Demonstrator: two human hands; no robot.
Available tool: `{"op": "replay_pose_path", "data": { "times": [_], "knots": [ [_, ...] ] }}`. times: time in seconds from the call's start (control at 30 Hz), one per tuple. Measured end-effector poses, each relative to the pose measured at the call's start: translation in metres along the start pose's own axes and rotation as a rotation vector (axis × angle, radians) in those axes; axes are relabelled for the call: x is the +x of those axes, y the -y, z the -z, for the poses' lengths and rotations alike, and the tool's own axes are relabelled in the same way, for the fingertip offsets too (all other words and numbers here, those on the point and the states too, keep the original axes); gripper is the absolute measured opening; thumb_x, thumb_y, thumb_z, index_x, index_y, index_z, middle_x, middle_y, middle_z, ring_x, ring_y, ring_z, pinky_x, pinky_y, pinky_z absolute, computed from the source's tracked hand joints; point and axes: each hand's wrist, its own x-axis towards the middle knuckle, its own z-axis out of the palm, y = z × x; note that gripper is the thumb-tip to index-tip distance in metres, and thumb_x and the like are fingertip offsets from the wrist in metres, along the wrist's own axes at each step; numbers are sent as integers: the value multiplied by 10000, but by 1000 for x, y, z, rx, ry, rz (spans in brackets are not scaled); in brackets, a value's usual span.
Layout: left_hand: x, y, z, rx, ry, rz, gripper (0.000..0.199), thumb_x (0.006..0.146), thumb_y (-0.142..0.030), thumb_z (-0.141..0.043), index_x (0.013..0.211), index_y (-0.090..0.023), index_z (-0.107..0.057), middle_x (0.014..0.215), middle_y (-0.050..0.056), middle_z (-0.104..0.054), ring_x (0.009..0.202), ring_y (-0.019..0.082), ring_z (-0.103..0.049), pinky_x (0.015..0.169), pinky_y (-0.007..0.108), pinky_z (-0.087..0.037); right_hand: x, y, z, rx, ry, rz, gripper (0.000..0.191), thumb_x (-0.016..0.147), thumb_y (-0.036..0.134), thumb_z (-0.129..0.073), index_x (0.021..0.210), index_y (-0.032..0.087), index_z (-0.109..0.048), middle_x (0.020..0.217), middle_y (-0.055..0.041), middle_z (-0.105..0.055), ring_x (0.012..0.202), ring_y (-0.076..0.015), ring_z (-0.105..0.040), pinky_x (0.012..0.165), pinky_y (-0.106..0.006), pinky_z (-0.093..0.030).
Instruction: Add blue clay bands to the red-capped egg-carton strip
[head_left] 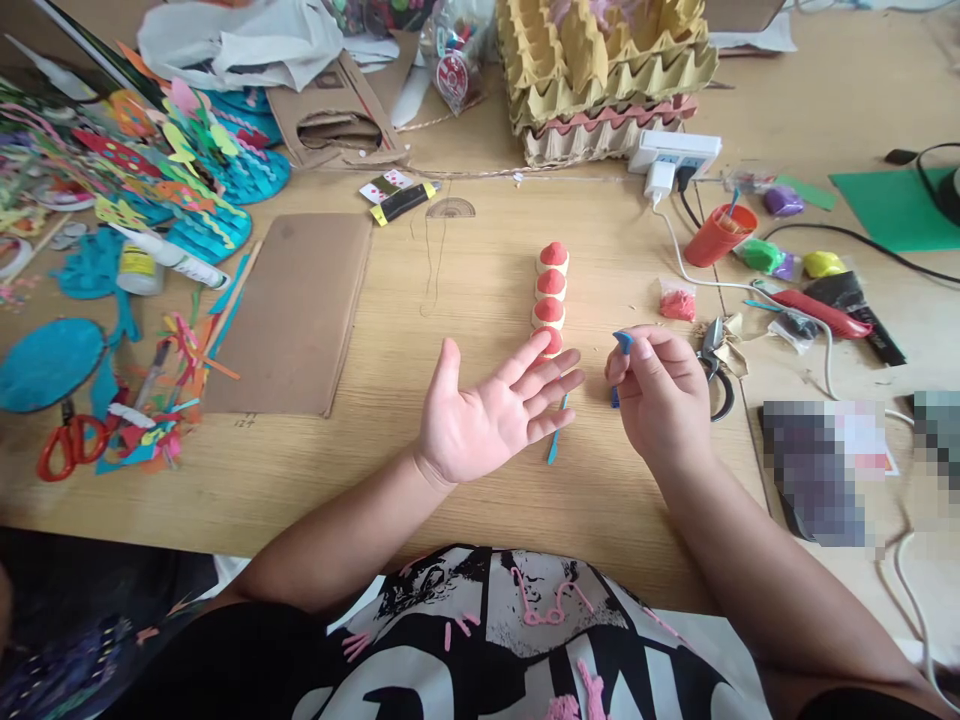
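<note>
My left hand (491, 415) is palm up with its fingers spread and holds nothing. To its right, my right hand (664, 395) pinches a small blue piece (623, 342) between thumb and finger. Beyond my left hand stands a row of several red-topped, cream-based pieces (551, 285); its nearest piece is partly behind my fingertips. A thin blue tool (554, 447) lies on the table just right of my left hand, partly covered by its fingers. Something dark blue (615, 397) shows beside my right hand, mostly hidden.
Black-handled scissors (721, 390), a red bag (678, 300), an orange cup (720, 236) and a power strip (679, 150) with cables are on the right. Cardboard (289, 310), red scissors (71, 440) and colourful crafts lie left. Egg trays (600, 100) stand behind.
</note>
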Motion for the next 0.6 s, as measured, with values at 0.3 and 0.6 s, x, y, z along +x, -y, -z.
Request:
{"op": "replay_pose_path", "data": {
  "times": [0.3,0.6],
  "knots": [
    [-7,7,-2,-60,-74,130,506,1101,-579,-406,1523,-353,-570,1349,59,-743,1191,244,-762,895,395,-637,-10,-4,-3,-86,199,-19,242,863,400,-876,991,264,-721,867,11,-713,758,-122,-665,730,-282,-594],
    [-10,18,-13,-364,-283,246,193,870,-310,-866,1028,-224,-798,1007,30,-831,931,134,-789,891,282,-654,-20,-10,-7,-310,465,129,209,865,234,-860,1017,257,-718,929,-9,-742,805,-139,-670,760,-311,-586]
  ]
}}
